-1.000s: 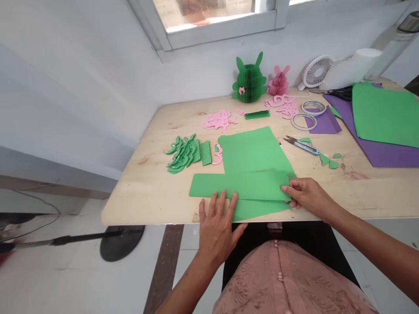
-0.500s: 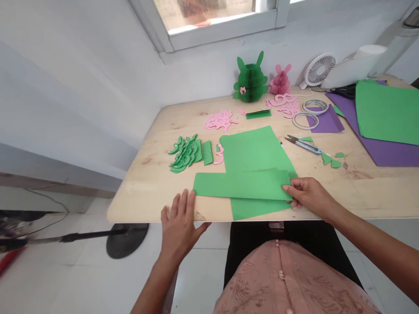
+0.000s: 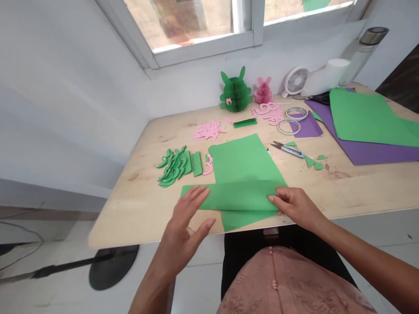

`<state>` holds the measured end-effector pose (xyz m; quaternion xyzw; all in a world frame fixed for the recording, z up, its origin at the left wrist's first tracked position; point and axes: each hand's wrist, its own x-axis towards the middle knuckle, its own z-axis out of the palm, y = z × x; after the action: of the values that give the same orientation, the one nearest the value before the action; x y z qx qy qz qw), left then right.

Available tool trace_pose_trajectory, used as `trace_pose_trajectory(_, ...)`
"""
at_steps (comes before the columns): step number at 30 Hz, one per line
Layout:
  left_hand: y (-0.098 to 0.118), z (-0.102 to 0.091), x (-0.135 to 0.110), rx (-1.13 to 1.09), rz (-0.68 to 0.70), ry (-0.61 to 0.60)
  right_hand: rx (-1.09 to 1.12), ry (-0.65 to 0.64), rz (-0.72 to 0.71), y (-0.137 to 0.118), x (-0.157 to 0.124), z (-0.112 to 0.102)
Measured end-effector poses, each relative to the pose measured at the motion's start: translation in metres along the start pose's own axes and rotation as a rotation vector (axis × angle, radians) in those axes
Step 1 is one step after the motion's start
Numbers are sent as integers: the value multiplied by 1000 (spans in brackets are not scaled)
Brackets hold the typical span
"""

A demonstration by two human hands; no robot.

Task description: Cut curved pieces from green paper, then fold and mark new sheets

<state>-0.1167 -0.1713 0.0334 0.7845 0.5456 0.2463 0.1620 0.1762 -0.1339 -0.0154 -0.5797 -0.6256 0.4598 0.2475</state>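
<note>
A long folded strip of green paper [image 3: 235, 196] lies across a larger green sheet [image 3: 245, 159] near the table's front edge. My right hand [image 3: 293, 205] pinches the strip's right end between thumb and fingers. Over the strip's left end is my left hand [image 3: 186, 222], its fingers spread and thumb apart; whether the fingertips touch the paper I cannot tell. Beyond the left hand sit a heap of green paper cutouts [image 3: 173, 168], a small green rectangle [image 3: 197, 164] and a pink scalloped piece [image 3: 208, 165].
Thread snips [image 3: 288, 149] and green scraps lie right of the sheet. Behind are pink cutouts [image 3: 209, 130], tape rolls [image 3: 288, 127], a green honeycomb paper figure [image 3: 236, 91], a pink one [image 3: 263, 91] and a small fan [image 3: 295, 81]. Large green and purple sheets [image 3: 363, 117] cover the right side.
My left hand has lifted from beside the strip's left end and moved over it, fingers spread. My right hand keeps its pinch on the right end. The camera view has shifted.
</note>
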Motion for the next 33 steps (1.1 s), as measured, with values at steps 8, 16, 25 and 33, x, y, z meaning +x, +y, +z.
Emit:
trace_pose_trajectory(8,44,32,90,-80,205,-288,-83,37,-107,-13,-11,4)
trace_pose_trajectory(16,60,36,128,-150,65,-550,52,32,-104,-14,-10,1)
trace_pose_trajectory(25,56,45,144,-352,-23,-731,453,-38,7,-8,-3,0)
trace_pose_trajectory(33,55,51,151,-431,-54,-810,494,-32,23,-6,-3,-1)
